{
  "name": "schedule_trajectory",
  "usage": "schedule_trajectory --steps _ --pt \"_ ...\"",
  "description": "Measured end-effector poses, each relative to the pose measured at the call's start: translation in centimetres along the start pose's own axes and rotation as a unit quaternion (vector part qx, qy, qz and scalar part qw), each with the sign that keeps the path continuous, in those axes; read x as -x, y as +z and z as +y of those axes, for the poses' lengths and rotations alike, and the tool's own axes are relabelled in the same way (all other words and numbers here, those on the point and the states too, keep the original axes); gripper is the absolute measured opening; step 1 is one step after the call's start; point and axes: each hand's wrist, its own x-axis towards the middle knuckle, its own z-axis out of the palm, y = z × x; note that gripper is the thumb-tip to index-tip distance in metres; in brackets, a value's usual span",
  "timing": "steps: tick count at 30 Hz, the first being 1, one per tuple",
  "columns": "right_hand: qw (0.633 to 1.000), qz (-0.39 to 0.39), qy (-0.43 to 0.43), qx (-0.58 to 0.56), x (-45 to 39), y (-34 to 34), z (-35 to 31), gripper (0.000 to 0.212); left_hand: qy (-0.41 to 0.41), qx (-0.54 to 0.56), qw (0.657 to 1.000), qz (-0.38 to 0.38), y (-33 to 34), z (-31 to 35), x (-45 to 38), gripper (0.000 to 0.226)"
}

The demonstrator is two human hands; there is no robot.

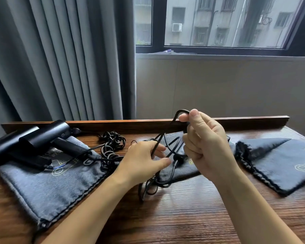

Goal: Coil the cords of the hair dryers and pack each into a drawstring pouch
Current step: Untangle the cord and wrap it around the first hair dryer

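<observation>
Both bare forearms reach in from the bottom of the frame toward its centre. Right hand raised, just right of centre, fingers curled in, thumb and forefinger pinching at the top. Left hand sits lower, just left of centre, palm turned right, fingers loosely curled in a light pinch

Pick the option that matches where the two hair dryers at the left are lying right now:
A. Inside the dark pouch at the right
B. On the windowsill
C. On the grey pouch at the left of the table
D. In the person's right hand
C: the two hair dryers lie on top of the grey pouch at the left, while the right hand holds only a loop of black cord.
</observation>
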Motion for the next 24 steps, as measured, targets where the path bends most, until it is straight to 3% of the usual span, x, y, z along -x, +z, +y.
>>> schedule_trajectory --steps 2,5,11,15,19,21,24 --pt "0.999 -0.018 0.006 -0.027 0.5 0.5 0.0 0.022 0.014 0.009 1.0 0.0 0.5 0.2 0.0 0.017" --pt "0.998 -0.044 0.002 -0.04 1.2 0.5 -0.1 0.012 0.026 0.045 0.998 0.042 0.5 0.1 0.0 0.023" --pt "0.985 0.03 0.031 0.164 3.6 -2.1 0.3 0.034 -0.012 0.155 0.974 0.167 -0.6 -1.2 -0.6 0.016" --pt "0.941 0.077 0.029 0.329 4.8 -4.0 -1.0 0.023 -0.01 0.13 0.974 0.186 -1.2 -1.3 -0.6 0.021" --pt "0.861 0.123 0.002 0.493 4.5 -5.7 -2.2 0.01 -0.006 0.122 0.973 0.194 -1.4 -0.9 -0.4 0.02" --pt "0.853 0.081 0.096 0.506 3.6 -5.3 -1.8 0.005 -0.007 0.16 0.972 0.175 -1.4 -0.8 -0.4 0.02" --pt "0.894 -0.05 0.263 0.361 2.5 -4.5 -0.5 0.04 -0.003 0.175 0.973 0.151 -0.9 -1.2 -0.6 0.017"
